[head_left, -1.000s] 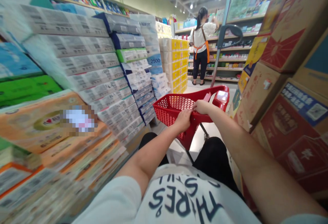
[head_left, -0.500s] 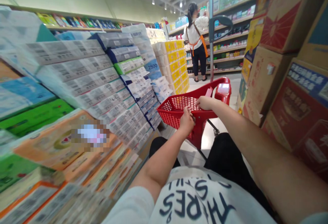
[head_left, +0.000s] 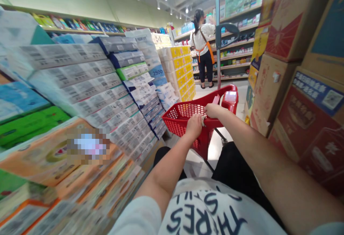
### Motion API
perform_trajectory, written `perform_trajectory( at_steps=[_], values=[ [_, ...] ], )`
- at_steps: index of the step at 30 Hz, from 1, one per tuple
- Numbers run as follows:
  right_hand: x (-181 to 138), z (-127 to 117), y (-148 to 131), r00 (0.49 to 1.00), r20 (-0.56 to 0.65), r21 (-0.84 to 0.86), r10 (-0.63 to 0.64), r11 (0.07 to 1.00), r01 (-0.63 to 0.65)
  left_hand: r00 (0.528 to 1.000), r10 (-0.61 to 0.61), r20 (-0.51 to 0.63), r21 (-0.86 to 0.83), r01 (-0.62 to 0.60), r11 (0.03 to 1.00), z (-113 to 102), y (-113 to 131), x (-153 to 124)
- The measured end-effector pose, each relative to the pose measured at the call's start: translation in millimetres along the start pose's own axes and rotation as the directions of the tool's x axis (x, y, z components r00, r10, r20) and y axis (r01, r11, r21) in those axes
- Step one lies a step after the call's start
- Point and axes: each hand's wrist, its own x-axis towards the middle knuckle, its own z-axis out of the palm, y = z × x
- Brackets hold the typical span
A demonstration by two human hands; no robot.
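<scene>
A red shopping cart (head_left: 177, 118) with a perforated plastic basket stands in front of my knees. My left hand (head_left: 194, 125) is closed over its near rim, beside a small pale fitting that I cannot make out. Just to the right, my right hand (head_left: 212, 110) has its fingers curled down at the same rim; its fingertips are partly hidden. A flat pink object (head_left: 215, 99) stands up right behind my right hand. At the cart's right end is a red panel (head_left: 230, 97) with a pale, shiny top.
Stacked tissue packs (head_left: 83, 80) line the left side, with orange packs (head_left: 40, 149) close by. Cardboard cartons (head_left: 271, 91) rise on the right. Ahead, a person in an orange apron (head_left: 205, 45) faces shelves (head_left: 236, 53), beyond a grey upright pole (head_left: 218, 59).
My left hand's fingers were loosely raised at the basket rim and are now closed over it. My right hand stays at the rim. The view has shifted slightly to the right.
</scene>
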Motion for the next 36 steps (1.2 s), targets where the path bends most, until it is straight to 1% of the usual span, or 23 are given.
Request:
perform_trajectory(
  at_steps=[2, 4, 6, 7, 9, 11, 12, 15, 17, 18, 20, 23, 24, 26, 28, 30, 32, 34, 35, 36],
  values=[
    [2, 1, 3, 0.999, -0.012, -0.009, 0.046, 0.999, -0.046, 1.0, -0.023, 0.01, 0.033, 0.022, 0.999, -1, 3, -2],
    [5, 2, 5, 0.997, -0.012, -0.02, 0.082, 0.996, -0.082, 0.999, 0.034, -0.016, -0.006, -0.034, 0.999, -2, 9, -4],
    [7, 3, 5, 0.996, 0.003, -0.027, 0.089, 0.996, -0.089, 0.994, 0.102, -0.05, -0.059, -0.105, 0.993, -3, 13, -5],
    [8, 4, 4, 0.997, 0.012, -0.028, 0.083, 0.996, -0.082, 0.993, 0.107, -0.051, -0.067, -0.11, 0.992, -3, 13, -5],
    [8, 4, 2, 0.998, 0.022, -0.027, 0.058, 0.998, -0.057, 0.999, 0.046, -0.012, -0.031, -0.047, 0.998, -3, 8, -4],
    [6, 3, 0, 0.999, 0.022, -0.025, 0.032, 0.999, -0.031, 0.999, -0.042, 0.032, 0.05, 0.04, 0.998, -2, 0, -2],
    [4, 2, 0, 1.0, 0.021, -0.024, 0.021, 0.999, -0.02, 0.997, -0.064, 0.045, 0.092, 0.06, 0.994, -1, -4, -1],
    [-7, -2, 4, 1.0, 0.01, -0.026, -0.01, 1.0, 0.011, 0.998, -0.024, 0.066, 0.173, 0.012, 0.985, 3, -12, 1],
    [-21, -2, 10, 0.999, -0.028, -0.044, -0.046, 0.998, 0.045, 0.997, -0.005, 0.077, 0.182, -0.009, 0.983, 5, -16, 2],
    [-29, -1, 13, 0.996, -0.059, -0.06, -0.066, 0.996, 0.063, 0.996, -0.015, 0.083, 0.179, 0.0, 0.984, 5, -18, 2],
    [-46, 7, 16, 0.985, -0.143, -0.101, -0.092, 0.992, 0.078, 0.993, -0.069, 0.091, 0.177, 0.052, 0.983, 5, -22, 3],
    [-66, 25, 10, 0.954, -0.293, -0.133, -0.068, 0.991, 0.03, 0.987, -0.148, 0.069, 0.16, 0.136, 0.978, 3, -18, 2],
    [-69, 32, 7, 0.935, -0.352, -0.133, -0.051, 0.991, 0.004, 0.989, -0.139, 0.047, 0.135, 0.132, 0.982, 3, -14, 1],
    [-70, 46, 0, 0.876, -0.482, -0.131, -0.036, 0.991, -0.032, 0.998, -0.062, -0.013, 0.047, 0.062, 0.997, 2, -3, -3],
    [-66, 58, -3, 0.789, -0.611, -0.139, -0.058, 0.99, -0.036, 0.996, 0.037, -0.083, -0.05, -0.041, 0.998, 3, 5, -7],
    [-61, 68, -4, 0.683, -0.721, -0.163, -0.115, 0.987, -0.007, 0.989, 0.09, -0.121, -0.101, -0.102, 0.99, 3, 5, -9],
    [-57, 74, -2, 0.566, -0.805, -0.201, -0.178, 0.979, 0.021, 0.99, 0.075, -0.119, -0.078, -0.085, 0.993, 3, -2, -10],
    [-55, 78, 0, 0.45, -0.861, -0.249, -0.238, 0.968, 0.035, 0.994, 0.016, -0.106, -0.013, -0.018, 1.0, 4, -8, -9],
    [-55, 79, 1, 0.404, -0.878, -0.269, -0.259, 0.963, 0.032, 0.994, -0.006, -0.106, 0.015, 0.008, 1.0, 4, -9, -10],
    [-54, 79, 2, 0.368, -0.889, -0.283, -0.273, 0.959, 0.027, 0.994, -0.012, -0.112, 0.028, 0.015, 0.999, 5, -9, -10]
  ],
)
